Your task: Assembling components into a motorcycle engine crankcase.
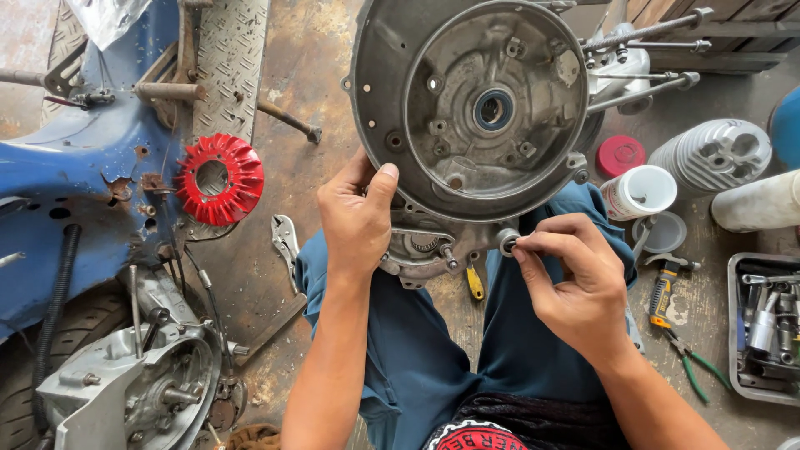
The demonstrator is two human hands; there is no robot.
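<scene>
A large grey metal engine casing (pixel 467 100) stands upright between my knees, its round open face toward me, with a bearing at its centre. My left hand (pixel 357 212) grips the casing's lower left rim, thumb on the edge. My right hand (pixel 567 275) pinches a small round metal part (pixel 507 242) at the casing's lower right edge, between thumb and forefinger. My legs in blue trousers (pixel 417 358) are under the casing.
A red finned fan wheel (pixel 219 178) lies on a blue scooter body (pixel 75 167) at left. Locking pliers (pixel 285 237) lie on the floor. At right are a white jar (pixel 640 192), a red lid (pixel 620 155), a finned cylinder (pixel 718 154), a hammer (pixel 662 287), green-handled pliers (pixel 692 358) and a tool tray (pixel 767 325).
</scene>
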